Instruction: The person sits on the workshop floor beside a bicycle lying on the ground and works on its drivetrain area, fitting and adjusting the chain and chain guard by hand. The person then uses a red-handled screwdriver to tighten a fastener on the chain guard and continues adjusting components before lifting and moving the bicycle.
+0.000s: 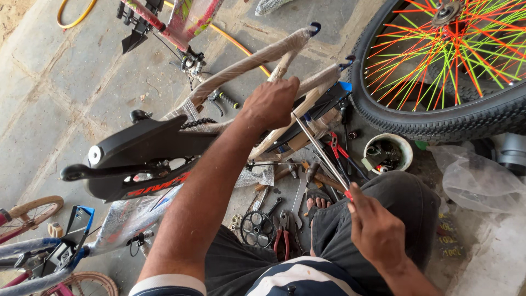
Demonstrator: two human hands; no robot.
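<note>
Nearest the camera, the right hand is seen clenched around the red-tipped lower end of a long thin metal rod, which is held slanting up and away toward the bicycle frame. Just beyond the knees, on the concrete floor, a scatter of tools is laid out: red-handled pliers, a black toothed sprocket and a flat spanner. A sandalled foot is set among them. A little further right, a white bowl filled with small parts is placed beside crumpled clear plastic. Further out, the left hand is closed over a paper-wrapped tube of the frame, next to the rod's upper end. A black chain guard with a crank arm is mounted at the left of the frame. Farthest away, a knobbly tyred wheel with orange and green spokes is seen at upper right, and a yellow hose at upper left.
</note>
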